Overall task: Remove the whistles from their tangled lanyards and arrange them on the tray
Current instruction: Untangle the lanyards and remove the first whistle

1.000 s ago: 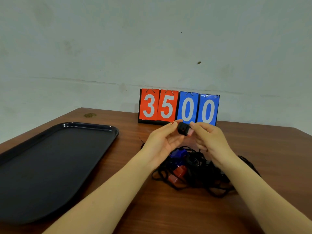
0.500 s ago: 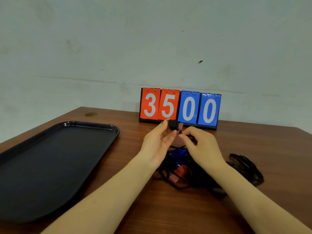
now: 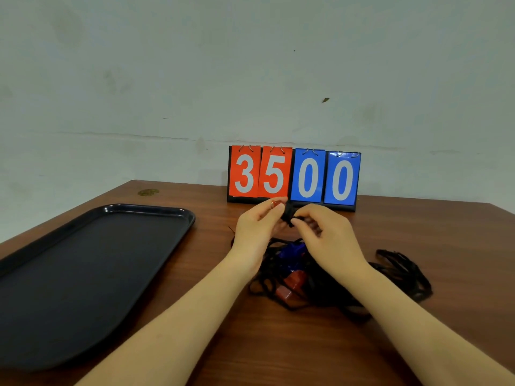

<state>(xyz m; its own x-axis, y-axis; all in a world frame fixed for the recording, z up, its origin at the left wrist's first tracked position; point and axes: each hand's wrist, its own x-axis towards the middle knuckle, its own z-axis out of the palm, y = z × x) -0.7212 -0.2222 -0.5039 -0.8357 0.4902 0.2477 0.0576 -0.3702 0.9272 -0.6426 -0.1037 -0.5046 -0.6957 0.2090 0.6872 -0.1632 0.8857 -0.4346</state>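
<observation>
Both hands raised above the brown wooden table [image 3: 390,232], in front of the flip scoreboard with red and blue number cards [image 3: 294,176]; left hand [image 3: 257,232] pinches a small black plastic whistle [image 3: 287,214] between thumb and forefingers, fingertips closed on it; right hand [image 3: 320,235] just to the right, thumb and forefinger pinched together on what looks like the black cord at the whistle's lower right edge [image 3: 292,224], remaining fingers loosely curled; cord itself too thin and dark to trace.

Key relation: whistle sits between the two hands, touching both; the left holds the body, the right holds the attachment side; the cord seems to drop down and toward the camera to the heap of tangled black lanyards [image 3: 328,285] on the table beneath the wrists; a blue whistle [image 3: 292,252] and a red whistle [image 3: 291,282] lie buried in that heap, not yet freed; a separate loop of lanyard trails off to the right.

Whistle's long axis not readable; too small, part hidden by fingers.

Judgement: the step in hand is detaching this first whistle; pulling apart sideways, left hand leftward, would suit; the left hand is also the nearer to the dark rectangular plastic tray [image 3: 167,215], which lies well apart at left and holds no whistle.
</observation>
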